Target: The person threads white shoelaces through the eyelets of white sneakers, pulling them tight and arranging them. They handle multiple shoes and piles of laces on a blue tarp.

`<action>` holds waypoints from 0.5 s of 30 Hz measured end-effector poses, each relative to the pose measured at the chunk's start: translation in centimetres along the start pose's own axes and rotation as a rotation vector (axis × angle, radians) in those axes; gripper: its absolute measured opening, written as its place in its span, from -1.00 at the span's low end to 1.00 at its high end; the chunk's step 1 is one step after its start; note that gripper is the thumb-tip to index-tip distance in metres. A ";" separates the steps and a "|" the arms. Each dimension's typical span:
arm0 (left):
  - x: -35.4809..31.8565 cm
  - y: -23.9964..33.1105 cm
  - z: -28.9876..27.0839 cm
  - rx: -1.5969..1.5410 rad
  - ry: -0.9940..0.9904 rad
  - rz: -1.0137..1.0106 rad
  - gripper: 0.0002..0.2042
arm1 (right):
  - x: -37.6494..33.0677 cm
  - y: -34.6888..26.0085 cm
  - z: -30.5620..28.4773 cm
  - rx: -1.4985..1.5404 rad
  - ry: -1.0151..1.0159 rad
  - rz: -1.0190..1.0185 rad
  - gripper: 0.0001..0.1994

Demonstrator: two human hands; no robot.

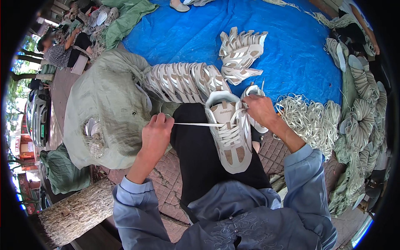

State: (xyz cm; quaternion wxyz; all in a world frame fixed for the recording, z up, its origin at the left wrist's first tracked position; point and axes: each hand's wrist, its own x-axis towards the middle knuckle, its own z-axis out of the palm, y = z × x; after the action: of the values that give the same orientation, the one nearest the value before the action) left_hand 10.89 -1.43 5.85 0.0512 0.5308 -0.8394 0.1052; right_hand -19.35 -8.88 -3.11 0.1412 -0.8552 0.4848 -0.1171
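Observation:
A cream and tan sneaker upper (229, 133) lies across my lap, its toe toward me and its laces crossed over the front. My left hand (157, 132) is closed on one end of the shoelace (196, 124), which runs taut to the left from the upper's top eyelets. At the collar's right side, my right hand (260, 109) is closed in a pinch by the top eyelets; the lace there is mostly hidden by the fingers. Just behind that hand, a second sneaker upper (253, 90) shows in part.
Beyond my knees, a row of stacked uppers (179, 81) and another pile (243, 52) lie on a blue tarp (179, 31). Loose laces (308, 121) heap at the right. A bulging woven sack (104, 112) stands left, near a tree trunk (79, 210). Another person (62, 54) sits far left.

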 end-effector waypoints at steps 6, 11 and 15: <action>1.2 0.2 -0.2 -0.168 0.061 -0.244 -0.94 | -1.0 -3.6 -3.2 0.445 0.223 -0.340 -0.90; 3.3 1.4 0.3 -0.374 0.080 -0.257 -0.83 | -0.7 -5.8 -2.0 0.012 -0.027 -0.219 -0.96; 3.9 5.3 -0.7 -0.472 0.123 -0.134 -0.78 | 0.2 -5.9 -1.6 0.065 -0.182 -0.148 -0.93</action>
State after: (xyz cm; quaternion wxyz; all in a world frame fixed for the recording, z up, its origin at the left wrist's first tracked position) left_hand 4.45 -2.53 6.67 0.2316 0.5514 -0.7988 -0.0651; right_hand -15.09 -6.40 0.49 0.2034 -0.8907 0.4014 -0.0648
